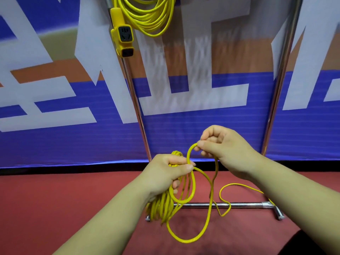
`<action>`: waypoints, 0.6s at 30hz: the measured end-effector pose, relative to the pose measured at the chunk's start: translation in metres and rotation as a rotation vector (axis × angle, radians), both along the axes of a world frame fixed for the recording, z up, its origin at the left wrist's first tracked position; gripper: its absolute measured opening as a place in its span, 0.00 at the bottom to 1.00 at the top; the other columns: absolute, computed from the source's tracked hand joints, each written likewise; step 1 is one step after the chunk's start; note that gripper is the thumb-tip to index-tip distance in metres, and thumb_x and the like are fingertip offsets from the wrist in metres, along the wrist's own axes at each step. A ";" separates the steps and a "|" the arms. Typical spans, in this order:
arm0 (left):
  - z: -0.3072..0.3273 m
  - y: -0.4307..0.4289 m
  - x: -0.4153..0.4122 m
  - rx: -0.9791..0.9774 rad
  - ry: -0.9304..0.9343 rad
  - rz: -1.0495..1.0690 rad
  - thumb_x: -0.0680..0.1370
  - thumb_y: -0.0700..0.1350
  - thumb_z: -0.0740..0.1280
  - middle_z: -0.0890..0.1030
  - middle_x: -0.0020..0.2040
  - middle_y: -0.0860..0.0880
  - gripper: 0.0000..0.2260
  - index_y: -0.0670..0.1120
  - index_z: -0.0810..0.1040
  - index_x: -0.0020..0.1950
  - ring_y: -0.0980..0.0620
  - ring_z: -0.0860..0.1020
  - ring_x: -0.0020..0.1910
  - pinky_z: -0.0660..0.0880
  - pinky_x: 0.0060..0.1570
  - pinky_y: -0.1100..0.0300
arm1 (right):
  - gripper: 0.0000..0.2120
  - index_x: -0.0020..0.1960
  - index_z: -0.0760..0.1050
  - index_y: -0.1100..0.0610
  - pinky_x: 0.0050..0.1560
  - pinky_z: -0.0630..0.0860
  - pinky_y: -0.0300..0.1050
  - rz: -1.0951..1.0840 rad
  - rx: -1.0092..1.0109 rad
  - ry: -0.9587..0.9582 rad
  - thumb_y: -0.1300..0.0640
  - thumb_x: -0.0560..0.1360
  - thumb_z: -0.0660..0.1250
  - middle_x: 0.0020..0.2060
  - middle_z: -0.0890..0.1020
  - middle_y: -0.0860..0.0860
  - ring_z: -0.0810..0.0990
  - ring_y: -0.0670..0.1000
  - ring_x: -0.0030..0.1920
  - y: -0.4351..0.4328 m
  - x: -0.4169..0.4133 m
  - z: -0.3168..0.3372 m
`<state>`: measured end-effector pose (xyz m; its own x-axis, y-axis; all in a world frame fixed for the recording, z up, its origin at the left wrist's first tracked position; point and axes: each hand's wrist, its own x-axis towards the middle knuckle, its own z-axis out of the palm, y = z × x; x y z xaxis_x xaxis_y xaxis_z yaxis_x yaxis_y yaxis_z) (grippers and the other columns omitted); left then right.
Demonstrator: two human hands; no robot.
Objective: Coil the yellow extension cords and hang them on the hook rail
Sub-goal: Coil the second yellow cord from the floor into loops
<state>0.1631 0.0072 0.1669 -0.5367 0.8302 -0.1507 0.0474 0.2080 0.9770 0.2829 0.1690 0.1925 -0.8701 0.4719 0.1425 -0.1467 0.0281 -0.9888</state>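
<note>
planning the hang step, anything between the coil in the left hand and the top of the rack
Nothing visible blocks it: the space above the coil in the left hand is open. A hung coil with its socket occupies the upper left; the rail itself is out of frame. The loose tail crosses the base bar.

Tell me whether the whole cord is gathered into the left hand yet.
No: the left hand grips a bundle of coils, but a loose length of the yellow cord trails over the red floor.

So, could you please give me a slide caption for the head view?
Left hand grips the coil while right hand pinches a loop; another cord hangs above.
</note>
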 end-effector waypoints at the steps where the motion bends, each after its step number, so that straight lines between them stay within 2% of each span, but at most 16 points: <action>1: 0.001 0.002 -0.002 0.029 -0.021 0.020 0.78 0.44 0.73 0.69 0.31 0.46 0.07 0.42 0.84 0.52 0.52 0.67 0.23 0.70 0.25 0.60 | 0.06 0.46 0.72 0.59 0.36 0.77 0.37 0.004 0.001 -0.002 0.67 0.77 0.68 0.38 0.85 0.58 0.80 0.49 0.33 0.003 0.000 0.000; 4: 0.011 0.003 -0.017 0.163 -0.052 0.124 0.79 0.43 0.70 0.68 0.35 0.43 0.08 0.39 0.81 0.54 0.54 0.67 0.23 0.69 0.24 0.61 | 0.06 0.47 0.69 0.58 0.36 0.74 0.40 0.093 0.050 -0.090 0.65 0.79 0.65 0.35 0.82 0.56 0.78 0.50 0.32 0.017 0.003 -0.005; 7: 0.022 -0.003 -0.039 0.303 -0.073 0.275 0.81 0.42 0.67 0.68 0.37 0.41 0.11 0.35 0.77 0.58 0.55 0.66 0.22 0.68 0.22 0.62 | 0.06 0.47 0.67 0.57 0.41 0.71 0.48 0.213 0.107 -0.255 0.63 0.81 0.64 0.33 0.79 0.55 0.76 0.52 0.33 0.031 0.007 -0.018; 11: 0.027 -0.020 -0.074 0.451 -0.133 0.574 0.82 0.42 0.66 0.70 0.33 0.47 0.07 0.40 0.78 0.58 0.55 0.68 0.24 0.69 0.23 0.63 | 0.06 0.48 0.66 0.58 0.43 0.73 0.48 0.230 0.233 -0.432 0.64 0.80 0.63 0.34 0.79 0.56 0.76 0.52 0.35 0.045 0.012 -0.032; 14: 0.018 -0.029 -0.094 0.457 -0.138 0.738 0.81 0.42 0.69 0.72 0.31 0.49 0.09 0.41 0.79 0.59 0.54 0.69 0.24 0.71 0.25 0.61 | 0.06 0.48 0.68 0.58 0.41 0.75 0.46 0.156 0.200 -0.466 0.68 0.79 0.62 0.35 0.81 0.57 0.78 0.53 0.35 0.049 0.013 -0.038; 18: 0.003 -0.031 -0.098 0.416 -0.131 0.785 0.78 0.39 0.71 0.77 0.35 0.47 0.10 0.45 0.82 0.59 0.53 0.72 0.26 0.75 0.30 0.58 | 0.05 0.48 0.74 0.60 0.34 0.78 0.43 0.032 0.080 -0.468 0.68 0.76 0.66 0.33 0.79 0.56 0.80 0.51 0.31 0.047 0.007 -0.042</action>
